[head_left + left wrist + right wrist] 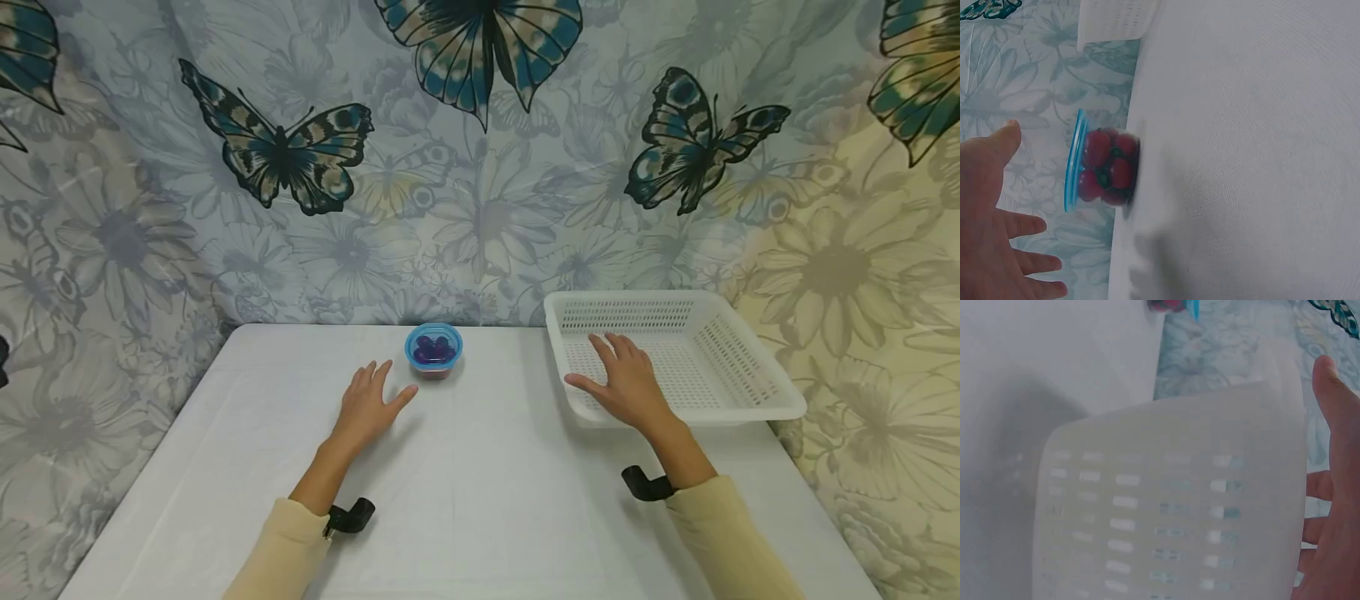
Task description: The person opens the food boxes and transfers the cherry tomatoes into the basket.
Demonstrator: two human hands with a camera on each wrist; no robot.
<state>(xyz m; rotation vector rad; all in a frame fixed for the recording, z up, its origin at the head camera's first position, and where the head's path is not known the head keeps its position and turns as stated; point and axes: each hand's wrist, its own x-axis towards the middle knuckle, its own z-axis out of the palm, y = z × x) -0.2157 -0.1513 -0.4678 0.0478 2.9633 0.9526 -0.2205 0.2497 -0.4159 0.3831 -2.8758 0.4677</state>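
A small clear tub [432, 372] with a blue lid [1074, 161] stands upright near the table's back edge. Several red, rounded pieces [1121, 173] with a bit of green among them fill it; through the lid they look purple. My left hand [367, 406] hovers just left of the tub and nearer to me, fingers spread, holding nothing. Farther right is a white perforated plastic basket [757, 407]. Over its near left part hangs my right hand [626, 385], fingers spread and thumb pointing left, also holding nothing. In the right wrist view its fingers [1316, 529] are partly behind the basket's rim.
A white cloth covers the table [465, 500]. Behind it rises a patterned backdrop [487, 208] with butterflies and flowers. The basket's right end reaches the table's right edge. Each wrist carries a black camera mount [351, 515].
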